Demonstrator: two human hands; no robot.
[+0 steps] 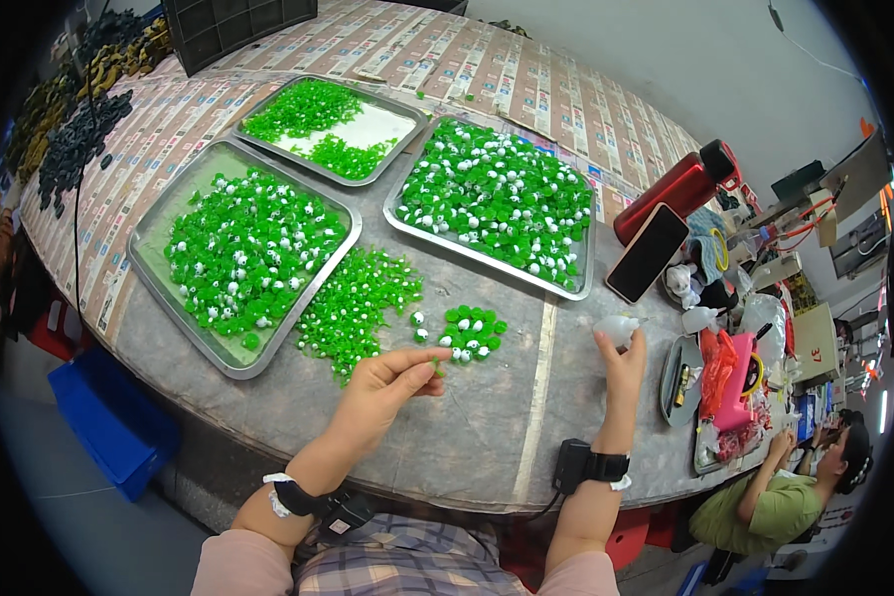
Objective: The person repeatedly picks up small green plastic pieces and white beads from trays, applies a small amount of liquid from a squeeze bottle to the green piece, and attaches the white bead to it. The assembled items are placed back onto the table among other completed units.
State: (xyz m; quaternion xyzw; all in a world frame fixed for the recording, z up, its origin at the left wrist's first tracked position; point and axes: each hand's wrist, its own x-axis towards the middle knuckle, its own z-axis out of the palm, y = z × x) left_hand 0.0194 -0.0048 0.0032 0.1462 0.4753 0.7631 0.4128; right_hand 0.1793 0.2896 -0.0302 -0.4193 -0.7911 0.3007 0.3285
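Note:
My left hand (379, 395) is closed in a pinch over the grey table, with a small green plastic piece (438, 369) at its fingertips. Just beyond those fingers lies a small group of green pieces with white balls (474, 330). To the left of it spreads a loose pile of small green pieces (360, 303). My right hand (622, 370) grips a small translucent squeeze bottle (617, 327) between thumb and fingers, its thin tip toward the right. The bottle is held a little above the table, near a phone (648, 253).
Metal trays of green and white pieces stand at the left (340, 260), back (414, 131) and right (588, 268). A red flask (666, 194) props the phone. Farther right are a grey dish (677, 350), a pink container (733, 382) and a seated person (780, 512).

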